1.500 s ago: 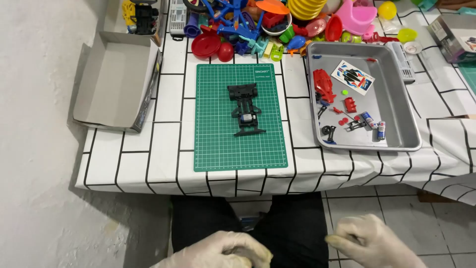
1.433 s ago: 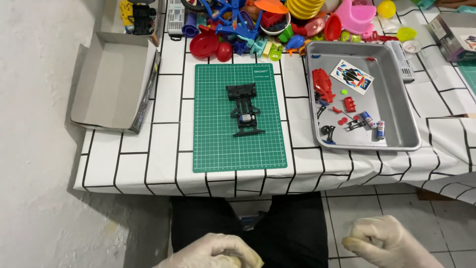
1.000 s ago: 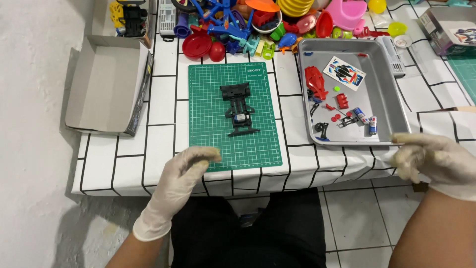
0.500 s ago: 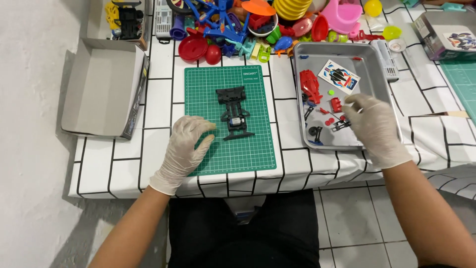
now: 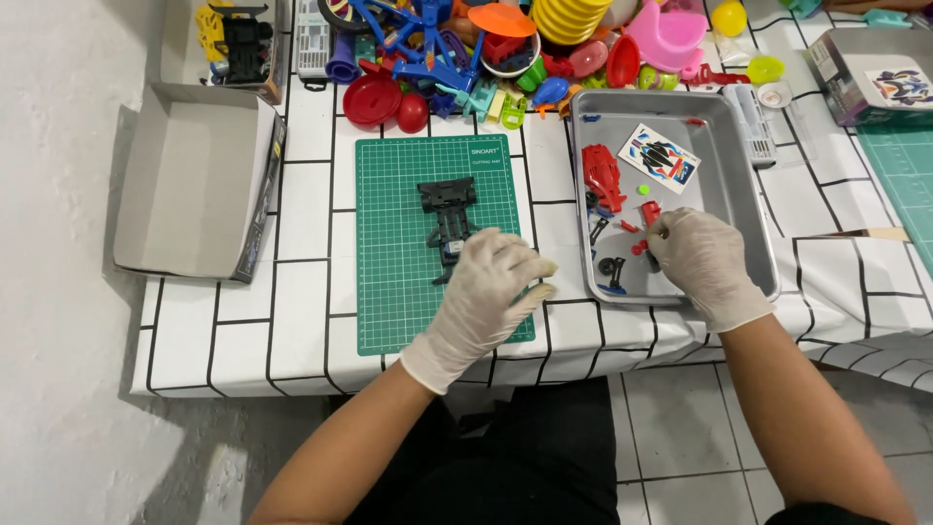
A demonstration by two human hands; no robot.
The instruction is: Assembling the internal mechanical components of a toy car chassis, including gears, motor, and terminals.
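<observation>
Our gloved left hand (image 5: 491,297) lies flat, fingers released, on the green cutting mat (image 5: 398,233), touching the black toy car chassis (image 5: 447,216) at its 11 o'clock. Our right hand (image 5: 702,261) reaches into the metal tray (image 5: 748,204) on the desk, fingers pinching a small red part (image 5: 649,212); the red car body (image 5: 603,177) sits at 10 o'clock.

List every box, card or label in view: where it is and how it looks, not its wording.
Open box: left of the mat, grey, rectangular.
Card: in the tray's far end, white with red and blue print.
Closed box: far right, grey, printed picture on top.
Mat label: far right corner, small, white.
</observation>
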